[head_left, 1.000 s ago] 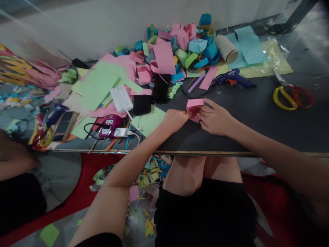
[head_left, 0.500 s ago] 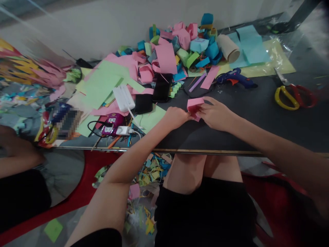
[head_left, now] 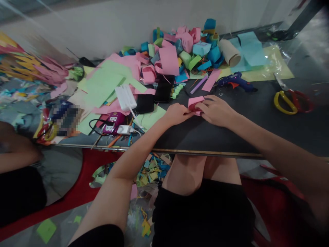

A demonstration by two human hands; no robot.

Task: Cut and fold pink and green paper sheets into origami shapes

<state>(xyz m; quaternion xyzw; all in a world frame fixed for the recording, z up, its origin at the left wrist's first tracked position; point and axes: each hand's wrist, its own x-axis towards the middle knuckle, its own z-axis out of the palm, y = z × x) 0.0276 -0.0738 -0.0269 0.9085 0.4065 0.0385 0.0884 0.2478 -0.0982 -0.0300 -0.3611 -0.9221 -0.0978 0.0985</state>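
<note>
Both my hands hold a folded strip of pink paper (head_left: 195,101) just above the dark table (head_left: 190,133). My left hand (head_left: 178,115) pinches its lower left edge between thumb and fingers. On the other side, my right hand (head_left: 217,110) is closed on the paper, its fingertips partly inside the fold. The paper forms an open loop, and its lower part is partly hidden by my fingers. Behind my hands lie a purple stick (head_left: 198,84), a flat pink strip (head_left: 211,79) and a blue glue gun (head_left: 236,81).
Scissors (head_left: 285,102) with yellow and red handles lie at right. Behind are a pile of folded paper pieces (head_left: 186,41) and a cardboard tube (head_left: 229,53). Left of my hands are a phone (head_left: 163,89), a white adapter (head_left: 125,97) and a purple power socket (head_left: 113,121). Another person's arm (head_left: 17,147) is far left.
The pink paper's loop looks flatter and more tilted as my fingers press in on it. Both hands stay near the same place, and the view has shifted slightly.
</note>
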